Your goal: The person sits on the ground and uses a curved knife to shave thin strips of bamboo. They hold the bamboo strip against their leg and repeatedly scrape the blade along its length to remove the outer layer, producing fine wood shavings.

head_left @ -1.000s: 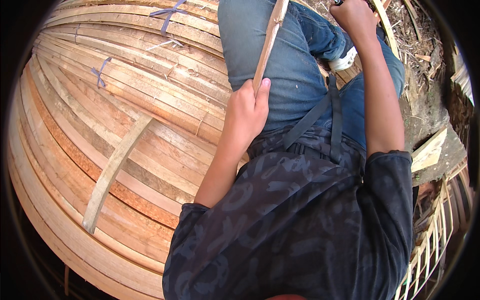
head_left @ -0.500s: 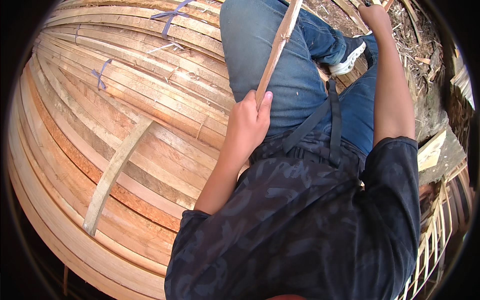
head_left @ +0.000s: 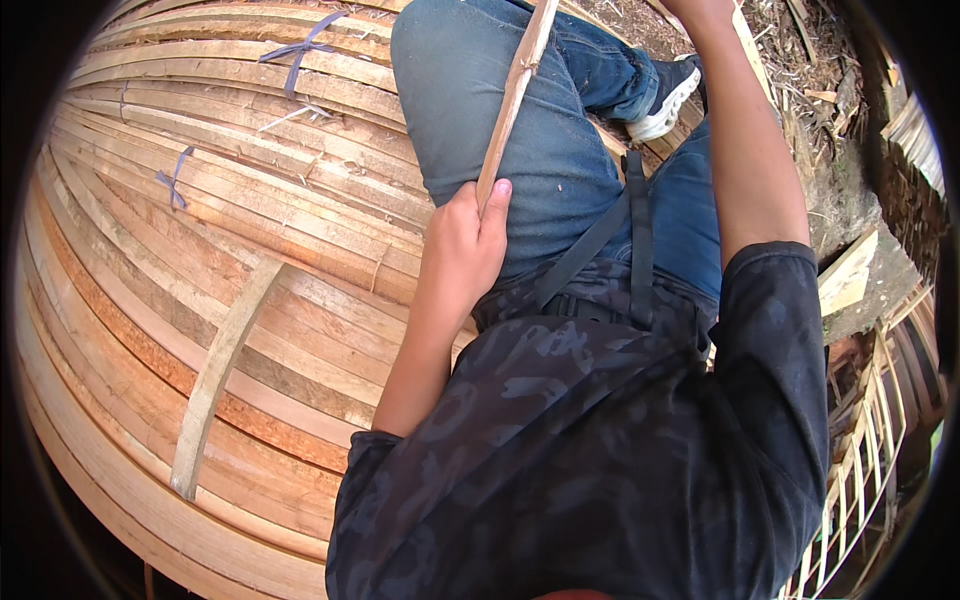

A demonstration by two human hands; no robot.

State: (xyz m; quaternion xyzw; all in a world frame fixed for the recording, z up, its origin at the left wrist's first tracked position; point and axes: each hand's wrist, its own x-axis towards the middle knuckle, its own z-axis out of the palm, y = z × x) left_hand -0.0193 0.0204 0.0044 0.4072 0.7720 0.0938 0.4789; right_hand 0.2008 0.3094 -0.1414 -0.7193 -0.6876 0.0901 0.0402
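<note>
My left hand (head_left: 464, 240) is closed round the lower end of a wooden stick (head_left: 514, 105), with the thumb laid along it. The stick slants up and to the right across my jeans-clad leg (head_left: 480, 90), and its far end runs out of the picture at the top. A small rough knot sticks out of its side partway up. My right arm reaches forward to the top edge, where only the back part of my right hand (head_left: 702, 10) shows. Its fingers are cut off by the picture's edge, so what they hold cannot be seen.
Long sawn wooden strips (head_left: 250, 160) lie stacked on my left, some bundled with blue ties (head_left: 298, 50). A short curved batten (head_left: 222, 370) lies across them. On my right are a pale wood offcut (head_left: 848, 272) and a slatted frame (head_left: 855, 490). Shavings litter the ground (head_left: 815, 110) ahead.
My right hand has moved forward and left, partly out of the picture; earlier it gripped a dark handle. My left hand still holds the stick. The whole view has shifted slightly.
</note>
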